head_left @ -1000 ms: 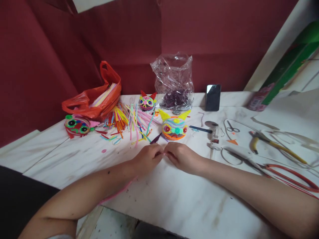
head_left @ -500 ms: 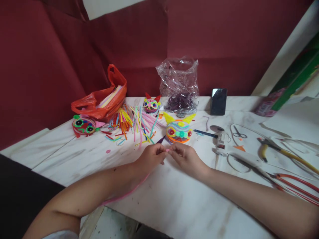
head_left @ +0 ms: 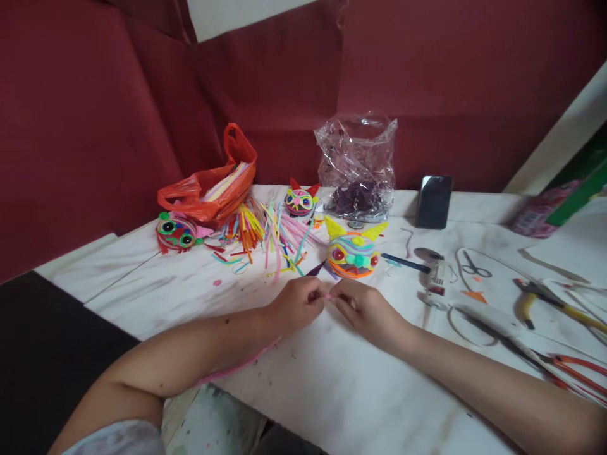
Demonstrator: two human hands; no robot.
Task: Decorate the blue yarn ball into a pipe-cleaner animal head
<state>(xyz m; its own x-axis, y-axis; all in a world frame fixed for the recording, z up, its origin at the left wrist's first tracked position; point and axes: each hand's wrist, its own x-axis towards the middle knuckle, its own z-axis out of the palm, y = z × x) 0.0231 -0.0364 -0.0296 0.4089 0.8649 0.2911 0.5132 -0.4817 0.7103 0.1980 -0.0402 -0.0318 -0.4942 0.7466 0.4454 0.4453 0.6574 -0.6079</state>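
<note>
My left hand (head_left: 300, 303) and my right hand (head_left: 367, 309) meet above the table, fingertips pinched together. Between them is a small end of a pink pipe cleaner (head_left: 327, 296); its long tail runs beneath my left forearm. Just beyond my fingers sits a colourful animal head (head_left: 353, 254) with yellow ears, red eyes and an orange lower rim. A dark purple pointed piece (head_left: 315, 270) lies beside it, near my left fingertips. Two more such heads rest farther off, a red-eared one (head_left: 300, 198) at the back and a green-eyed one (head_left: 177, 232) at the left.
A red plastic bag (head_left: 208, 189) and bundles of coloured pipe cleaners (head_left: 279, 237) lie back left. Behind stand a clear bag (head_left: 358, 170) and a phone (head_left: 434, 202). To the right are a glue gun (head_left: 437, 281), small scissors (head_left: 475, 268), yellow-handled pliers (head_left: 545, 297) and a red-handled tool (head_left: 581, 373).
The whole view has shifted, so the table things appear farther right. My right hand has turned slightly, its back more upward. Both hands keep their pinch on the pink pipe cleaner.
</note>
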